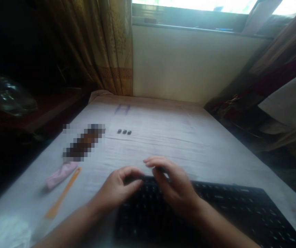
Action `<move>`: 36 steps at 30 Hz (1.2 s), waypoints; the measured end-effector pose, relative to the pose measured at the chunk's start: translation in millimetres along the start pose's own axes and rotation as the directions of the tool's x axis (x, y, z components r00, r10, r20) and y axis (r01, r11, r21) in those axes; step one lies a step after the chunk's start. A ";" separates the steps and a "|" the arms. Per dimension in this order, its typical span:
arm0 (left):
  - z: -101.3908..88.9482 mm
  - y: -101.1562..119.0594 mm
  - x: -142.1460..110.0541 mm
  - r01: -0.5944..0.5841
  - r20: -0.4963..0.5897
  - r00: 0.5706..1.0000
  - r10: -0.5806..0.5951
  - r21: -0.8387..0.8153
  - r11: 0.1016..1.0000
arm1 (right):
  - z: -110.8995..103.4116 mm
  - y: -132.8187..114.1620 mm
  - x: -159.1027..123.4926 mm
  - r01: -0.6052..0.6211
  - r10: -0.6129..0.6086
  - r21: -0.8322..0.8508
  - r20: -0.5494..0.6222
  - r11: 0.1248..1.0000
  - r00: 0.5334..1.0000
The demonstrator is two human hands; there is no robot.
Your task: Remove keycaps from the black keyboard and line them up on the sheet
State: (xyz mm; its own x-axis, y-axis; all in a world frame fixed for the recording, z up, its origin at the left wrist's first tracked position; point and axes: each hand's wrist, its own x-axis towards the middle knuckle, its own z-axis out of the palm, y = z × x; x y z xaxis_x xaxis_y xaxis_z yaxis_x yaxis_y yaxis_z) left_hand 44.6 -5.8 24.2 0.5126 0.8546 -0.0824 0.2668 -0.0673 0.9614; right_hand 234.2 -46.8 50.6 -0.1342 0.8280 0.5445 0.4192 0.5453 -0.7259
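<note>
A black computer keyboard (230, 201) lies on the cloth-covered surface in front of me. At its far left edge is my left hand (120, 184), closed on the keyboard, its thumb over the top keys and its index finger curled along the rear edge. Just right of it, my right hand (175, 184) is above the keys. Its thumb and fingertips come together in a loose pinch, and whatever they may hold is hidden. Farther back, three small black pieces that look like keycaps (124, 132) sit in a row. Blur hides the finer detail of the keys.
On the left lie a brush with an orange handle (65, 193), a folded pink cloth (61, 175) and a pixelated brown object (84, 142). Clear plastic (4, 230) lies at the near left corner. Behind the surface are a wall (168, 65) and a gold curtain (112, 44).
</note>
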 end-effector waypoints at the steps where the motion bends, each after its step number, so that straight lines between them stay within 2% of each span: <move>1: -0.1 -0.2 0.0 0.006 0.001 1.000 -0.006 -0.007 1.000 | -0.4 0.4 0.1 0.000 0.000 0.011 0.001 1.000 1.000; 4: 0.5 -1.6 -0.3 0.024 -0.014 1.000 -0.025 -0.044 0.999 | -2.5 2.3 0.9 -0.011 0.011 -0.017 0.036 1.000 0.999; 8: 1.6 -4.9 0.1 0.051 -0.054 0.997 -0.056 -0.104 0.993 | -4.1 6.3 0.8 -0.034 0.052 -0.158 0.114 0.987 0.992; 12: 1.4 -7.8 1.3 0.045 -0.042 0.998 -0.051 -0.135 0.990 | 0.4 13.4 -2.7 -0.056 0.101 -0.246 0.174 0.968 0.980; 16: 1.4 -9.5 1.8 0.061 -0.028 0.997 -0.066 -0.167 0.984 | 8.8 22.0 -7.9 -0.018 0.064 -0.268 0.166 0.963 0.984; 20: 1.0 -10.9 1.6 0.066 -0.011 0.998 -0.069 -0.182 0.981 | 13.8 23.3 -10.5 -0.035 0.087 -0.295 0.167 0.955 0.982; 23: 0.0 -14.6 1.6 0.010 -0.007 1.000 -0.011 -0.151 0.988 | 10.8 19.2 -5.1 -0.048 0.109 -0.317 0.175 0.947 0.978; 26: -0.7 -21.7 3.2 -0.039 -0.081 0.996 0.033 -0.068 0.997 | 1.6 16.9 14.2 -0.070 0.128 -0.321 0.164 0.944 0.978; 29: -0.9 -28.8 6.3 -0.019 -0.176 0.984 0.015 -0.020 1.000 | -6.2 25.5 47.7 -0.128 0.189 -0.387 0.122 0.913 0.974; 32: -0.9 -32.3 8.9 -0.029 -0.224 0.974 0.025 -0.013 0.999 | -2.7 49.7 84.9 -0.251 0.344 -0.496 0.103 0.831 0.933; 36: -0.2 -33.1 10.3 -0.044 -0.243 0.969 0.048 0.022 0.999 | 18.4 92.2 118.7 -0.311 0.423 -0.542 0.091 0.781 0.902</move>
State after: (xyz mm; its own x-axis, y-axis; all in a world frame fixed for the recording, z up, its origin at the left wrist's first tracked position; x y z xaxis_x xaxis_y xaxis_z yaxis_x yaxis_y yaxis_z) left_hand 40.9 5.4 -8.4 0.3109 0.9500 0.0301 0.2620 -0.1161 0.9581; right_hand 240.5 104.1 40.5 -0.0258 0.9890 0.1457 0.8554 0.0973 -0.5088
